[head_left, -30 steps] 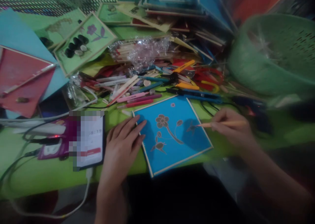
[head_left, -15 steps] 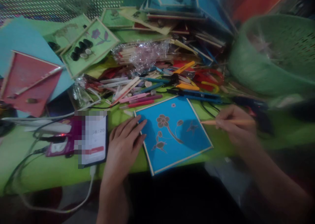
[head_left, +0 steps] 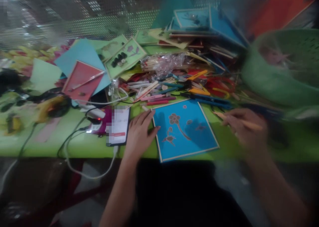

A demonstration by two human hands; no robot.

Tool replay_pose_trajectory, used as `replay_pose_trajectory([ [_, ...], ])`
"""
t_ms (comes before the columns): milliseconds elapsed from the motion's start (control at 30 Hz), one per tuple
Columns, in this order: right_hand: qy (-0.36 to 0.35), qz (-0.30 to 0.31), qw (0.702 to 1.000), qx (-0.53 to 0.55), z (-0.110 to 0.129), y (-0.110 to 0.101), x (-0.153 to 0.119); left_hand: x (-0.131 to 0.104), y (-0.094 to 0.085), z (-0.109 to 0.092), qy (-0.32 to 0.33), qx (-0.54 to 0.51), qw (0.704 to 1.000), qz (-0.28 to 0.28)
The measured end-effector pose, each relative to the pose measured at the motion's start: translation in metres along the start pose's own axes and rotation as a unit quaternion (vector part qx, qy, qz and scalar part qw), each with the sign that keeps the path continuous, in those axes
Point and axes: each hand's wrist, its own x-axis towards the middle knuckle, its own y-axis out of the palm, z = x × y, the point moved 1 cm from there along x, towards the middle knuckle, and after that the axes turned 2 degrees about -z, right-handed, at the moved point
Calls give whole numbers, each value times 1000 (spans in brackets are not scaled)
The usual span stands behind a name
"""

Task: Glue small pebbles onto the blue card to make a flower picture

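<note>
Blue pnl (head_left: 179, 140) on green tbl (head_left: 45, 149), pens (head_left: 157, 103) nr, mesh (head_left: 119, 23) bhnd

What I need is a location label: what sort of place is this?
Likely a handicraft workspace: a blue flower panel, a pile of pens and stacked framed panels share a green table.

on the desk (head_left: 230, 149), the phone (head_left: 122, 125) lies left of the panel (head_left: 183, 134). pens (head_left: 159, 102) lie behind the panel, and the basket (head_left: 261, 84) stands right of the pens.
</note>
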Motion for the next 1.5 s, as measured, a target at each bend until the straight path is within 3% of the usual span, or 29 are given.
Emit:
replay_pose_trajectory([
  [200, -147, 117, 973, -134, -7, 8, 2, 5, -1, -8, -36, -3, 999, 22],
  [367, -202, 166, 944, -202, -16, 14, 5, 8, -3, -21, -73, -9, 997, 26],
  [667, -222, 154, 926, -264, -22, 17, 6, 1, 0, -32, -106, -63, 992, -5],
  [933, -222, 132, 922, -288, -22, 21, -1, -3, 1, -35, -145, -197, 967, -66],
  [1133, -227, 138, 922, -283, -22, 21, -2, -2, 9, -34, -181, -365, 904, -130],
  [1400, -220, 133, 927, -273, -22, 20, -1, 1, 22, -29, -253, -596, 741, -180],
  [1500, -215, 137, 930, -265, -21, 19, -1, -2, 20, -28, -273, -641, 695, -179],
])
